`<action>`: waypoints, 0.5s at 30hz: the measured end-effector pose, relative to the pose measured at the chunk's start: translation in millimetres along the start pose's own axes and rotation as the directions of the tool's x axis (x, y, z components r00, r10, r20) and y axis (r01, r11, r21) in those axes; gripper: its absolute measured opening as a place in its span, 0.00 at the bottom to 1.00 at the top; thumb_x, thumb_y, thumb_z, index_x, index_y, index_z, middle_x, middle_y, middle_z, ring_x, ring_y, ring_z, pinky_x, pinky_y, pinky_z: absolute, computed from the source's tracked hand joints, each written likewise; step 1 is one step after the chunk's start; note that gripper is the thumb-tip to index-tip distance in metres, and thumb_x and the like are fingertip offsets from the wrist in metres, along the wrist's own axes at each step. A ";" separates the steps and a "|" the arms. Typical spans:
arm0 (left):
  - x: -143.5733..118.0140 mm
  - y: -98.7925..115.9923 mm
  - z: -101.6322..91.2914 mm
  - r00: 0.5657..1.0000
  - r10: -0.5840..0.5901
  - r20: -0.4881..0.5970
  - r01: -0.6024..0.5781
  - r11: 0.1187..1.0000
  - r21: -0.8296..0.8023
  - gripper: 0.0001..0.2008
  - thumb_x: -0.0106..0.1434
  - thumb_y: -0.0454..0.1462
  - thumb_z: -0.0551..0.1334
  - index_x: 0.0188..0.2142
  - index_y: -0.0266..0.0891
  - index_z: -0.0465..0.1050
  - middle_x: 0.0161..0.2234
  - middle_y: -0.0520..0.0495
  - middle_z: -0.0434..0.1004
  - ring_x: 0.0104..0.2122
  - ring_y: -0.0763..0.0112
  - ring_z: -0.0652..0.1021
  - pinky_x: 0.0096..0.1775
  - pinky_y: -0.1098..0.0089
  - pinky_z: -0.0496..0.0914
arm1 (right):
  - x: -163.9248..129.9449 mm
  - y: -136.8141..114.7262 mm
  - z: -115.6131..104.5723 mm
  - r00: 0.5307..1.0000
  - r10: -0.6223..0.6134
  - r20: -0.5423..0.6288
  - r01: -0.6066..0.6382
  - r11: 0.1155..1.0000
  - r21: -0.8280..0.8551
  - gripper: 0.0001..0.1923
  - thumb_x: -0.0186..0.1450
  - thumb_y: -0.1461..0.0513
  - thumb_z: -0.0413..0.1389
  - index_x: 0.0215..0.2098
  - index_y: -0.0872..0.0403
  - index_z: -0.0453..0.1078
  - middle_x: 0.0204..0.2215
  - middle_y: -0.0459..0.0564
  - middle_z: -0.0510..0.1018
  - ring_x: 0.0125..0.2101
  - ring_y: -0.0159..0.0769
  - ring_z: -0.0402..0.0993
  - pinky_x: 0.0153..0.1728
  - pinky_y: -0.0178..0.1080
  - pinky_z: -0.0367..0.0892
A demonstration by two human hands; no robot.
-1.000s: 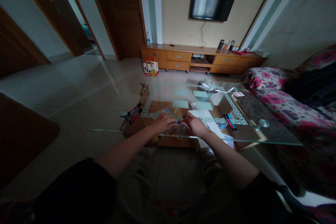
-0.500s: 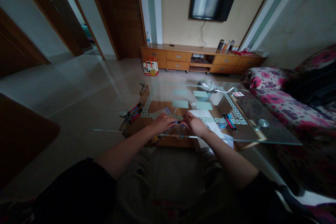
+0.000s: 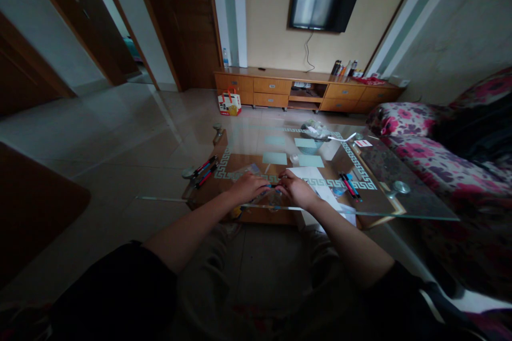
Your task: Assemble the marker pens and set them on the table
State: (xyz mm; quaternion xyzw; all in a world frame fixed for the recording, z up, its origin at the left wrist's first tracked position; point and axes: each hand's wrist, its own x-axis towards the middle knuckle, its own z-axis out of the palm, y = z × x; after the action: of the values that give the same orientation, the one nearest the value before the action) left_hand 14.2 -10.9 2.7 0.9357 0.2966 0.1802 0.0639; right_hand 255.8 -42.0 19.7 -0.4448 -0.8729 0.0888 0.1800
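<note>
Above the near edge of the glass table (image 3: 248,144), my left hand (image 3: 249,186) and my right hand (image 3: 296,189) meet almost fingertip to fingertip. Both are closed on a thin dark pen (image 3: 273,186) with blue showing at its ends; fingers cover most of it. To the left lies a bunch of pens (image 3: 205,171) in black, red and blue. A smaller group of red, blue and black pens (image 3: 350,186) rests on the right. A clear plastic packet (image 3: 250,169) is just beyond my left hand.
White paper (image 3: 310,173) lies beside my right hand, near a roll of blue tape (image 3: 338,191). Farther back are a clear plastic bag (image 3: 314,129) and a red-and-white card (image 3: 363,143). A flowered sofa (image 3: 432,160) stands right, a TV cabinet (image 3: 272,85) beyond.
</note>
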 end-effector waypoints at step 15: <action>3.0 2.1 -1.3 1.000 -0.011 -0.003 0.011 1.000 -0.007 0.14 0.72 0.42 0.53 0.41 0.41 0.77 0.37 0.47 0.80 0.36 0.67 0.78 0.41 0.68 0.66 | -1.2 0.3 -2.1 0.999 -0.004 -0.033 0.003 1.000 -0.013 0.15 0.72 0.54 0.51 0.43 0.52 0.76 0.49 0.54 0.72 0.43 0.38 0.76 0.46 0.39 0.71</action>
State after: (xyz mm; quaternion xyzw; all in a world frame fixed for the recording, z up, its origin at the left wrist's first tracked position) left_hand 17.1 -10.9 5.2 0.9335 0.3011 0.1824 0.0678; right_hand 257.5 -42.9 21.3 -0.4459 -0.8710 0.0756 0.1919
